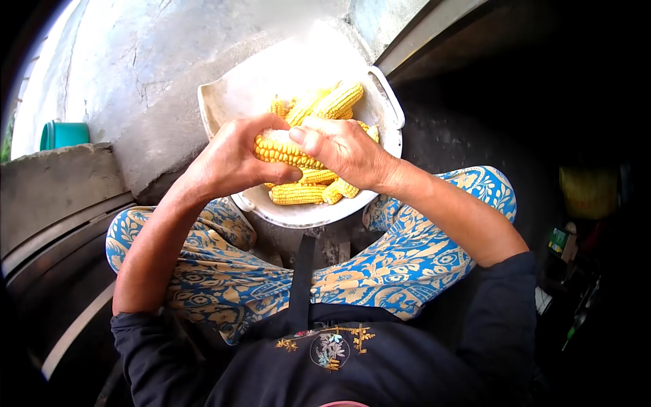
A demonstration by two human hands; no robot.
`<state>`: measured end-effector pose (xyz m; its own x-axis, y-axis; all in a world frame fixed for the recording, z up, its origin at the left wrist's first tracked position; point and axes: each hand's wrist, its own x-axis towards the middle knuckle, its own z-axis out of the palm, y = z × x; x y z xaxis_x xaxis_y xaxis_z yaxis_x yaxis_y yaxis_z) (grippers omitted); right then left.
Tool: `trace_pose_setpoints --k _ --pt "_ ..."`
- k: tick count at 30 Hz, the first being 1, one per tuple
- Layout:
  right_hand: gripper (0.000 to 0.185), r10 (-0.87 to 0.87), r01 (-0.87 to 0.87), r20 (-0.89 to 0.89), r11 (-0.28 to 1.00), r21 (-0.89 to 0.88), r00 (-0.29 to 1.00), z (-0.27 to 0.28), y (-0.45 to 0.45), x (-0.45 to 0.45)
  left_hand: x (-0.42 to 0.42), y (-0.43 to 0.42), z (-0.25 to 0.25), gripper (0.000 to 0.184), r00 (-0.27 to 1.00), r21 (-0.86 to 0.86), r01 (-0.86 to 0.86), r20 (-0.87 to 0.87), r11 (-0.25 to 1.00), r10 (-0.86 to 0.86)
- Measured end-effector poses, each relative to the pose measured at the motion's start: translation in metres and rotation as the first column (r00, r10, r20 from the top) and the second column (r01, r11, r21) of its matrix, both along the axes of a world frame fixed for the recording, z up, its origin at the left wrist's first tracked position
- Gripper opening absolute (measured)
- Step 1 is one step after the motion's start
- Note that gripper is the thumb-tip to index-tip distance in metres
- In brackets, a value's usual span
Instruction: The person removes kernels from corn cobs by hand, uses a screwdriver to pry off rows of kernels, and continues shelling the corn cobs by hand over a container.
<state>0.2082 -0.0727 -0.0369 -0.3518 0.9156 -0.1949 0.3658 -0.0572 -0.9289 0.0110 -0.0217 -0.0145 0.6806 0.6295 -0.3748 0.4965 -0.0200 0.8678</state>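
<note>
White basin [234, 102] of corn [297, 195] on dark floor [441, 122]

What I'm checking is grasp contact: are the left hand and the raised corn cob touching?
Touching. The head view shows the left hand curled around one end of the corn cob, fingertips overlapping its kernels.

Location: dim, unfinished domestic area, indicated by the cracked grey plaster wall [139, 64] and low rough concrete ledge [64, 178].

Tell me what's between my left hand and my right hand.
An ear of yellow corn, with the left hand around one end and the right hand touching it, above the white basin. The head view shows it.
</note>
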Motion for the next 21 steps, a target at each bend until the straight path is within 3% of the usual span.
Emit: trace_pose_setpoints --k 1,3,5,7,8,11,17,19,21 --pt "0.054 0.001 -0.001 0.001 1.0 0.003 1.0 -0.006 -0.001 -0.001 0.001 -0.001 0.0 0.047 1.0 0.027 0.007 -0.006 1.0 -0.006" --pt "0.053 -0.088 0.086 -0.19 0.996 -0.02 0.978 -0.017 -0.002 -0.001 0.002 -0.001 0.001 0.048 1.0 0.052 0.023 -0.002 0.998 -0.023" --pt "0.052 -0.093 0.091 -0.214 0.996 -0.019 0.972 -0.025 -0.003 0.002 0.002 -0.001 0.0 0.047 0.999 0.025 0.049 -0.019 0.998 -0.048" --pt "0.048 -0.24 0.13 -0.144 0.838 -0.529 0.96 -0.004 -0.001 0.003 0.001 -0.001 0.005 0.047 0.998 0.002 0.046 -0.053 0.999 -0.046" --pt "0.047 -0.202 0.042 -0.214 0.813 -0.581 0.956 -0.01 0.002 0.008 0.0 0.0 0.005 0.044 0.994 0.06 0.089 -0.07 0.994 -0.084" --pt "0.049 -0.288 0.023 -0.301 0.755 -0.655 0.909 -0.007 0.003 0.01 -0.001 0.004 0.004 0.041 0.99 0.122 0.135 -0.056 0.983 -0.129" --pt "0.06 -0.047 -0.111 -0.309 0.873 -0.475 0.95 -0.001 0.006 0.013 -0.006 0.013 0.009 0.042 0.998 -0.011 0.031 -0.05 0.999 -0.031" --pt "0.057 -0.013 0.02 -0.166 0.999 0.038 0.986 -0.001 0.0 0.003 -0.008 0.017 0.011 0.041 0.998 -0.062 0.032 -0.046 0.998 -0.035" --pt "0.052 0.011 -0.002 -0.108 0.997 0.081 0.994 0.005 -0.003 0.006 -0.009 0.018 0.01 0.042 0.998 -0.084 0.047 -0.033 0.995 -0.05"
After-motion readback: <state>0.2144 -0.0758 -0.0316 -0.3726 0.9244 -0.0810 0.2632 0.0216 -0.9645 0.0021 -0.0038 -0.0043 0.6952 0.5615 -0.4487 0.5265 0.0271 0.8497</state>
